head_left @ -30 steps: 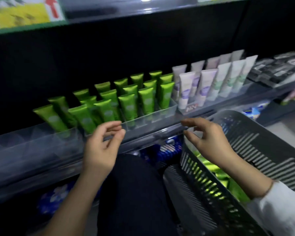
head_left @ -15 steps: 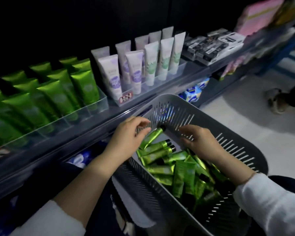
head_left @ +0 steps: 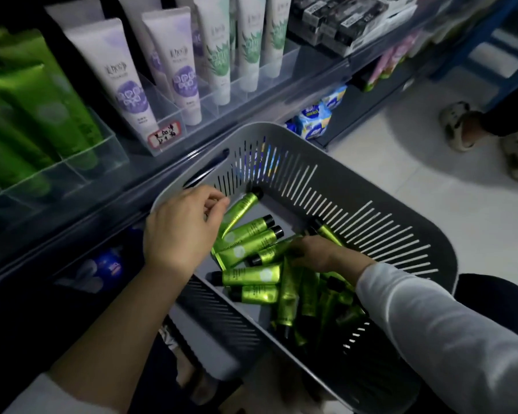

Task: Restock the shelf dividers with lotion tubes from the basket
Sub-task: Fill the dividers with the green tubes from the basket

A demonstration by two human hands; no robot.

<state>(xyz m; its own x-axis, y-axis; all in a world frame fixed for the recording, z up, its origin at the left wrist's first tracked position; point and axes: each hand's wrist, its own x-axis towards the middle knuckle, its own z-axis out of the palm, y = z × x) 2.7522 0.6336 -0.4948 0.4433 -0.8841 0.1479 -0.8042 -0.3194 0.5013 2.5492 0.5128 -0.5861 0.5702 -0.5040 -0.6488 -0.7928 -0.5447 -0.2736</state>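
Green lotion tubes [head_left: 251,276] lie loose in the grey basket [head_left: 371,222], caps pointing every way. My left hand [head_left: 180,231] has its fingers curled, pinching the crimped tail of the far tube [head_left: 243,209] (flat end, easiest to lift). My right hand [head_left: 320,253] is buried in the pile, so I can't read its grip. The clear shelf dividers [head_left: 81,171] sit far left, which should make for a short carry.

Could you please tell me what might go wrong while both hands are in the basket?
The green tubes lie crisscrossed in the basket, so lifting one near the right hand may drag others along. The left hand meets the uppermost tube with fingertips only; it might slip back.
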